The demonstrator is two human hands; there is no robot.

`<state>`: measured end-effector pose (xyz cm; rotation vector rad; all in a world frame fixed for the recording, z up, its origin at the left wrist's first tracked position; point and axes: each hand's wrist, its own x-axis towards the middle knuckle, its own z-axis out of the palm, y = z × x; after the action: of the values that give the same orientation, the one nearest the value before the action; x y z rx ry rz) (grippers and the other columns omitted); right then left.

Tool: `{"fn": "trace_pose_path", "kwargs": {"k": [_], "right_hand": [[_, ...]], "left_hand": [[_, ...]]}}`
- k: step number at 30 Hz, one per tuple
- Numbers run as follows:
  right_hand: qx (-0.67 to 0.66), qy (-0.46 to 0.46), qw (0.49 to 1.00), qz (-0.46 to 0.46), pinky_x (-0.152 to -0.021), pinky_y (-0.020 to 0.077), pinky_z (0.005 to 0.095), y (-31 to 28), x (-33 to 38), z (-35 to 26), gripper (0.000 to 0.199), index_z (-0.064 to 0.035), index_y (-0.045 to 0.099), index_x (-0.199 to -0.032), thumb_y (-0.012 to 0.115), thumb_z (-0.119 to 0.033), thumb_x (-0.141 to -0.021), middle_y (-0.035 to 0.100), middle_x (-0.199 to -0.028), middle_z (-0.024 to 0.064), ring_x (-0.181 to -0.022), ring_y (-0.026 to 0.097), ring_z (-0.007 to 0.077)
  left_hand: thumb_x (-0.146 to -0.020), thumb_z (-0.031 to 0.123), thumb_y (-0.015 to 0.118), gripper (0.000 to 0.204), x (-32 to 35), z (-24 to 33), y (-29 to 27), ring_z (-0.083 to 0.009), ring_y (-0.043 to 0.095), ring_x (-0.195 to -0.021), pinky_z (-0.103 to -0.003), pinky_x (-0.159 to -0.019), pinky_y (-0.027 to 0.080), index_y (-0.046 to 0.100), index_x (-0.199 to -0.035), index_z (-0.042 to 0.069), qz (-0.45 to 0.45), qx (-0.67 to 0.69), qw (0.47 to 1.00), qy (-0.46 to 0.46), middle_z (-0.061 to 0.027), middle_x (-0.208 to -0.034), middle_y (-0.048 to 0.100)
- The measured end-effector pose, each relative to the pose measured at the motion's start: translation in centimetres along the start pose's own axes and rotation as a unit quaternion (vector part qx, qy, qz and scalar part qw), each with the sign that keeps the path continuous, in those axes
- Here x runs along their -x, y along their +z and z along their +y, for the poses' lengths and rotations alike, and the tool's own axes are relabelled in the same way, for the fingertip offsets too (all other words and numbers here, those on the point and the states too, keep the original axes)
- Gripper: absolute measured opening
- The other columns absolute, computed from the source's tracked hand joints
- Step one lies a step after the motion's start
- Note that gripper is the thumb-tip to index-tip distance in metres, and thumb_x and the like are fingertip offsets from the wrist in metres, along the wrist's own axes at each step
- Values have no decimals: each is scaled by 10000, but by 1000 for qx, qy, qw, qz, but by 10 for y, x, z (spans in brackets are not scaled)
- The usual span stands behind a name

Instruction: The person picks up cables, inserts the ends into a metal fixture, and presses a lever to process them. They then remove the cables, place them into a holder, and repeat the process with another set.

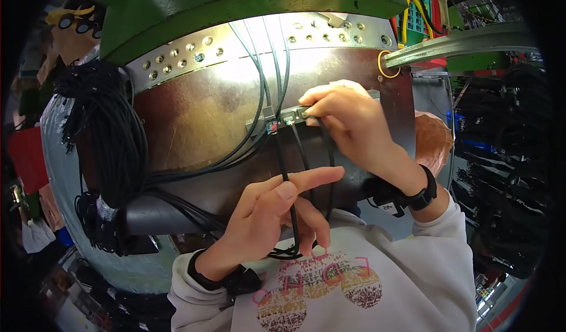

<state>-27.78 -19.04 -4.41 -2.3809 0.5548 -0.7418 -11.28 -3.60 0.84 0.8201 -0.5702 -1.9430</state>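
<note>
the left hand (pixel 268 214) was closed on a thin black cable (pixel 293 208), thumb and forefinger pinching it while the other fingers curled round it lower down. the cable ran up from a small loop near the person's pale sweatshirt (pixel 377 279) to a narrow grey fixture (pixel 277 118) mounted across a curved, brownish metal plate (pixel 200 120). the right hand (pixel 348 117) lay over the right end of that fixture, fingers bent and fingertips pressing on it; whether it gripped anything under the fingers could not be told. two more black cables (pixel 329 173) hung down from the fixture below that hand, just beside the held one. both wrists wore black bands.

above the plate ran a bright metal strip with rows of small holes (pixel 236 43), and over it the green body of a machine (pixel 236 2). several dark wires (pixel 259 84) came down from the strip to the fixture and swept away left. a thick bundle of black cables (pixel 112 137) hung at the left of the plate, well apart from both hands. a metal rail (pixel 466 43) reached off to the upper right
</note>
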Motion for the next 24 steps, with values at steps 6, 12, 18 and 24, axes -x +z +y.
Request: {"fn": "trace_pose_path", "kwargs": {"k": [6,12,18,24], "right_hand": [[87,-7,994,-59,-769,475,363,-7,-10,-10,193,-100,608,-923,652,-56,-740,645,-927,31,-814,625,248],[160,-148,976,13,-769,471,337,-22,-10,-20,167,-108,611,-915,639,-100,-751,638,-946,-2,-815,618,196],[1,29,999,43,-800,506,350,-27,3,-3,197,-44,613,-908,658,89,-770,692,-965,98,-858,659,283],[-58,54,997,-3,-800,498,379,-28,10,14,184,-44,608,-909,624,61,-758,680,-968,76,-862,645,303]], "left_hand": [[-1032,273,252,526,-7,-1,3,-151,604,-525,-239,-543,479,454,-1367,-79,11,-24,999,-39,-154,-725,685],[-1034,263,287,480,-19,13,10,-152,612,-539,-251,-555,491,513,-1331,-39,-47,44,988,-139,-137,-716,682],[-891,90,625,278,-18,28,2,-147,621,-650,-293,-632,520,609,-1164,43,294,-523,779,186,-65,-793,645],[-759,141,714,238,-48,4,-36,-177,557,-761,-309,-607,428,626,-972,82,252,-780,462,338,-17,-834,577]]}}
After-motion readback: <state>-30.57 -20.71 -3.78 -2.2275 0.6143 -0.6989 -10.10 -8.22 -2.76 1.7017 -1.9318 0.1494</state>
